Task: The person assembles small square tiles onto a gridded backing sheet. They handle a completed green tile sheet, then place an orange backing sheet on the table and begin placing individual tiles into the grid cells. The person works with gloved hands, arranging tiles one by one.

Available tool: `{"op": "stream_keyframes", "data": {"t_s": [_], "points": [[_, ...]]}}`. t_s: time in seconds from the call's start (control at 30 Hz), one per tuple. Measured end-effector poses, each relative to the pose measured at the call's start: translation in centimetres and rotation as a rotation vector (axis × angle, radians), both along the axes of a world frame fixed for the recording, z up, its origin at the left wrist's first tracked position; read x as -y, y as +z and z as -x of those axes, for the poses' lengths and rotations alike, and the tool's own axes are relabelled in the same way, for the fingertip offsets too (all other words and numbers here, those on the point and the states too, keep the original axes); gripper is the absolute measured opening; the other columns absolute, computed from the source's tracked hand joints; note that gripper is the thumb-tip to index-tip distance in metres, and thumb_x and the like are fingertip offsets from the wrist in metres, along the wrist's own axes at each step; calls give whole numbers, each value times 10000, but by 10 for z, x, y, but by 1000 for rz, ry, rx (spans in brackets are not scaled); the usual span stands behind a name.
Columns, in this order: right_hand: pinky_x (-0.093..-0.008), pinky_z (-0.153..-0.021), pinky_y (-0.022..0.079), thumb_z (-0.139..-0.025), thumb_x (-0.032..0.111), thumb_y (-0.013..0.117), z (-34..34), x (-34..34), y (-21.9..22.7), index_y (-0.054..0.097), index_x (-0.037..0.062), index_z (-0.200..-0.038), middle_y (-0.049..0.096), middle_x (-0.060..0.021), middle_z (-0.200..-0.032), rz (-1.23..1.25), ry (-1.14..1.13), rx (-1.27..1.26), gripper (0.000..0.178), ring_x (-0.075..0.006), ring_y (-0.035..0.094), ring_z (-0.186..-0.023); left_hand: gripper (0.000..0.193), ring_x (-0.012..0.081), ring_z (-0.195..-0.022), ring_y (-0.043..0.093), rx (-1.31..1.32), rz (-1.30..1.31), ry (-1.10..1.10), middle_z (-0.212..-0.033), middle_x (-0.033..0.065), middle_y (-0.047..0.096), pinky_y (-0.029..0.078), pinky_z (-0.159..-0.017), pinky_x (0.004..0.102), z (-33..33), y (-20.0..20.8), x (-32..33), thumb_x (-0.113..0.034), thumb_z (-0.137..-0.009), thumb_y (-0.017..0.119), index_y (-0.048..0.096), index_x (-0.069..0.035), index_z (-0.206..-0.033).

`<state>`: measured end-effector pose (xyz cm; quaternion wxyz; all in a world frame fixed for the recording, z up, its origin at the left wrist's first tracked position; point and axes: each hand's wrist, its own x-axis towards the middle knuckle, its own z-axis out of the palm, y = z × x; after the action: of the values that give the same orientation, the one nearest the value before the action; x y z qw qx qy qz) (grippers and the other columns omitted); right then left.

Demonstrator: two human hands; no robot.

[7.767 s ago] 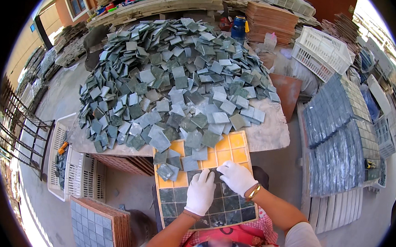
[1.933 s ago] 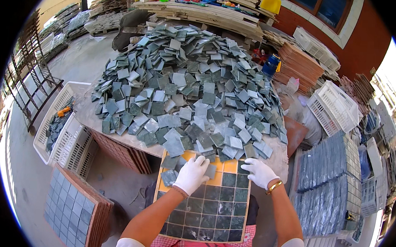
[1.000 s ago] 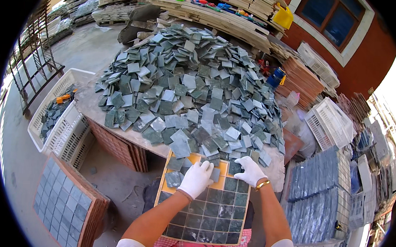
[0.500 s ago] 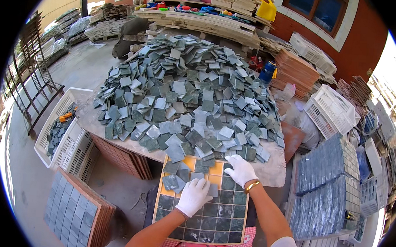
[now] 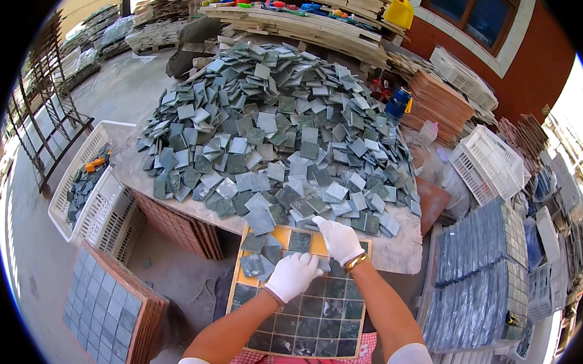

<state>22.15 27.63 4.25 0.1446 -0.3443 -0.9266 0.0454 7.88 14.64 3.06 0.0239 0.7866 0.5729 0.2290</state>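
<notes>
Over a yellow gridded tray [image 5: 245, 291], partly filled with dark green-grey square tiles [image 5: 306, 308], both my hands wear white gloves. My left hand [image 5: 293, 276] is curled low over the middle rows, with a small square tile [image 5: 325, 264] showing at its fingertips. At the tray's top right edge, my right hand [image 5: 338, 240] has its fingers stretched toward the tile pile [image 5: 261, 128]; no tile shows in it. Several loose tiles [image 5: 252, 265] lie overlapping on the tray's upper left. One tile [image 5: 300, 240] sits in a top-row cell.
The pile covers most of the table [image 5: 393, 253]. Tiled panels [image 5: 100, 304] stand at the lower left beside white crates [image 5: 102, 202]. Wrapped tile stacks [image 5: 468, 277] stand on the right. A blue bottle [image 5: 397, 103] stands behind the pile.
My right hand has shifted up and left toward the pile's near edge. My left hand has moved slightly up and right, and the tile at its fingertips moved with it.
</notes>
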Motion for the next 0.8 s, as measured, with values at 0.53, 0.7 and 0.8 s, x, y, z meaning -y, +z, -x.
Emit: {"op": "stream_keyframes", "data": {"t_s": [0.53,0.7,0.8], "points": [[-406,-786,515,-865,214,622,6,-2,1,540,107,-1162,669,-134,-963,207,-46,-151,326,-311,639,-935,284,307,-917,602,332,-5,33,-1047,88,555,508,-725,408,-9,4,22,-192,-808,674,564,-86,-1048],[-400,-762,510,-861,149,609,-4,6,21,581,94,-1052,676,-109,-874,228,-100,-327,200,-304,645,-863,340,290,-881,579,206,119,9,-1097,84,560,501,-752,398,-8,-1,26,-180,-757,704,591,-103,-1069],[-406,-791,498,-850,167,619,-22,15,15,596,88,-971,660,-102,-952,32,-39,-248,146,-304,624,-916,337,288,-887,577,237,76,44,-1086,82,562,498,-750,389,-14,-4,26,-169,-749,708,595,-101,-1060]]}}
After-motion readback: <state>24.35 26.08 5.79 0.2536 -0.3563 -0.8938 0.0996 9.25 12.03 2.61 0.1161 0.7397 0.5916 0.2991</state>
